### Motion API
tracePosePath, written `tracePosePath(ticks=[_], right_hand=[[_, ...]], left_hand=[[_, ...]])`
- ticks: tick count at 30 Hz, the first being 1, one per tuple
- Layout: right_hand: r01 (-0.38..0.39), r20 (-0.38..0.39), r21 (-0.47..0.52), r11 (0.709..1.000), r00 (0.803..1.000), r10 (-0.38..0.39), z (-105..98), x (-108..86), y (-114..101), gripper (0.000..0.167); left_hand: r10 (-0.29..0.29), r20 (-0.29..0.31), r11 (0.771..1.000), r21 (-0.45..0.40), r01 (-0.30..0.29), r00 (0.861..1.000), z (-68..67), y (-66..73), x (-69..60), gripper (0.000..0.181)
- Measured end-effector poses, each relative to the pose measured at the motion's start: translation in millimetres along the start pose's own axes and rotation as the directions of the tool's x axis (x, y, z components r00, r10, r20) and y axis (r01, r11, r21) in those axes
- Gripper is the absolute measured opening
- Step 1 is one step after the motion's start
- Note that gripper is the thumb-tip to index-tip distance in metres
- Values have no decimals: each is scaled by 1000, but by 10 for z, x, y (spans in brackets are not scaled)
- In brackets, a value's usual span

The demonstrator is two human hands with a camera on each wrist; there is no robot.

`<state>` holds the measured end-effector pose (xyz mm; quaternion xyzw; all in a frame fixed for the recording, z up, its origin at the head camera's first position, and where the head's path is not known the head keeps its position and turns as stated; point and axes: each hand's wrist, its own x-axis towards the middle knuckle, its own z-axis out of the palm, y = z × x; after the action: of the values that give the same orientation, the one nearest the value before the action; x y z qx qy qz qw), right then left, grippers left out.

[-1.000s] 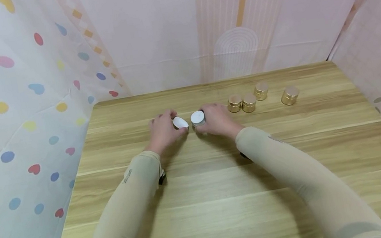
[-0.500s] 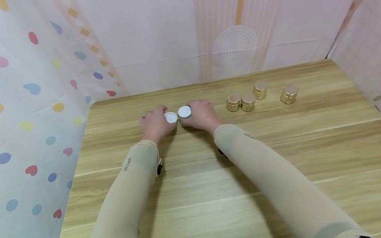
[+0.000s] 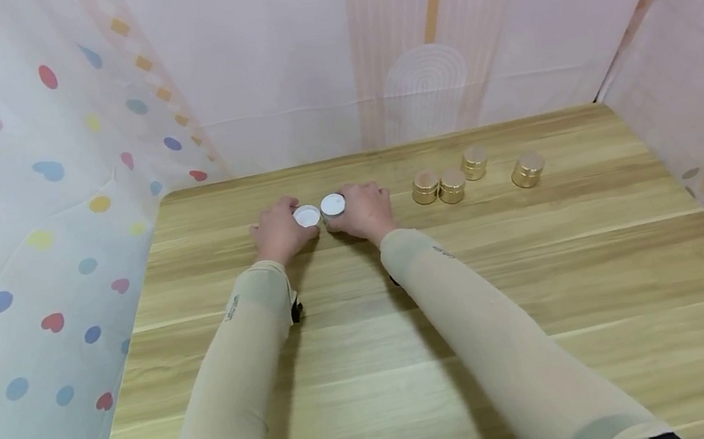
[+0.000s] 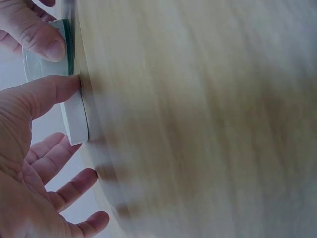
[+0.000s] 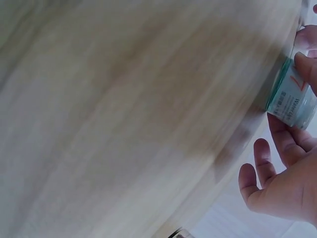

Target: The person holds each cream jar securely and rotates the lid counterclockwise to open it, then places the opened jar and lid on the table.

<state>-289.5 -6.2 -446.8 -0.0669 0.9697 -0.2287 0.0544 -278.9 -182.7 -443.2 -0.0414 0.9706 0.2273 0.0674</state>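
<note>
Near the back of the wooden table, my left hand [image 3: 281, 232] holds a round white lid [image 3: 306, 216] between thumb and fingers, its hollow side facing up. Its edge [image 4: 74, 119] rests at the tabletop in the left wrist view. Close beside it, my right hand [image 3: 363, 210] grips a small glass jar [image 3: 332, 206] with a white round top. A printed label with a red mark and a thick greenish base show on that jar [image 5: 290, 94] in the right wrist view. Lid and jar sit side by side; whether they touch I cannot tell.
Several gold-lidded jars stand at the back right: two side by side [image 3: 425, 188], one behind them [image 3: 473, 162] and one further right [image 3: 527, 169]. Patterned cloth [image 3: 271, 56] hangs behind the table [image 3: 362, 371] and along both sides.
My right hand has moved left with the jar, up to the lid. The lid, tilted before, now lies flatter in my left hand, which has shifted slightly left and back.
</note>
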Motion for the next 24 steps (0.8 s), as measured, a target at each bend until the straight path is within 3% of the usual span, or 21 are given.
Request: tracePosePath(ticks=[7, 11, 14, 17, 20, 24], right_hand=[[19, -13, -27, 999, 1000, -19, 40, 0, -15, 67], [52, -2, -67, 996, 999, -52, 37, -28, 15, 80], [91, -14, -119, 989, 995, -94, -6, -45, 92, 88], [143, -5, -142, 979, 989, -146, -108, -98, 208, 83], [197, 25, -110, 974, 980, -196, -253, -218, 351, 68], [236, 54, -8, 972, 971, -235, -454, -479, 627, 52]], left_hand=[[16, 2, 998, -54, -16, 1000, 0, -48, -24, 80], [32, -8, 997, -73, -33, 999, 24, -66, -47, 88], [45, -29, 996, -74, -47, 999, 35, -43, -88, 92], [56, -69, 995, -77, -61, 996, 38, 4, -147, 89], [95, -145, 989, -100, -110, 985, 40, 64, -234, 77], [199, -229, 955, -171, -240, 953, 42, 154, -411, 59]])
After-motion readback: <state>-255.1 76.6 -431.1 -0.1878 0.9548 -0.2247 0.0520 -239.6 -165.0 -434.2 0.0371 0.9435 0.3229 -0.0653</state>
